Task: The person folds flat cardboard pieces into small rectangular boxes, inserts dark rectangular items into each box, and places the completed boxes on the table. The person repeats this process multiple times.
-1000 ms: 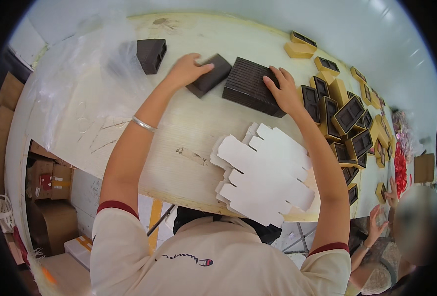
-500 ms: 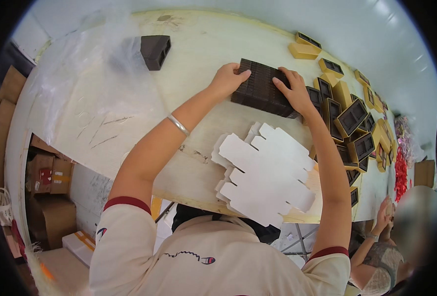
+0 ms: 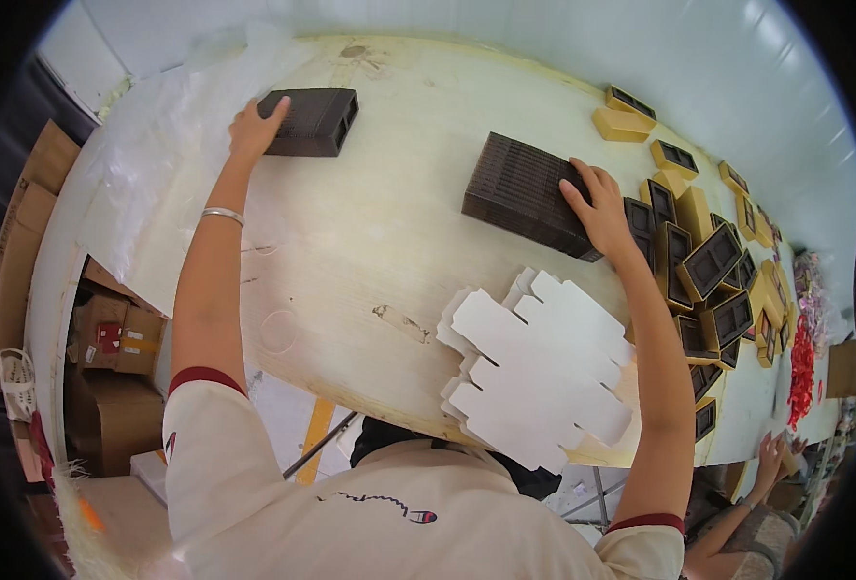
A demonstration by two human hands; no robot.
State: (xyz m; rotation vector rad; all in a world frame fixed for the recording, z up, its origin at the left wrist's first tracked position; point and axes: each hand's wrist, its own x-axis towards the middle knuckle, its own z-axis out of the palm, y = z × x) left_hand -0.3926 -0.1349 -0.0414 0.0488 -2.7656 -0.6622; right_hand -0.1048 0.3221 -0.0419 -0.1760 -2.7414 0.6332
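Two rows of nested black plastic tray inserts lie on the table. My left hand (image 3: 254,129) is wrapped round the left end of the smaller stack of black tray inserts (image 3: 314,121), its thumb on top. Two open compartments show at that stack's right end. My right hand (image 3: 597,211) grips the right end of the larger stack of black tray inserts (image 3: 525,193), thumb on top and fingers over the far edge. Closer to me, below the larger stack, sits a pile of flat white die-cut card blanks (image 3: 539,367) with notched edges.
Gold boxes with black inserts (image 3: 713,261) lie heaped to the right of my right hand. Clear plastic sheeting (image 3: 148,174) covers the table's far left. Brown cartons (image 3: 119,338) stand below the left edge. Red shredded strips (image 3: 801,377) and another person's hand (image 3: 768,459) are at the right.
My left hand has left the larger stack and moved left onto the smaller one, whose plastic covering no longer overlaps it. My right hand stays on the larger stack.
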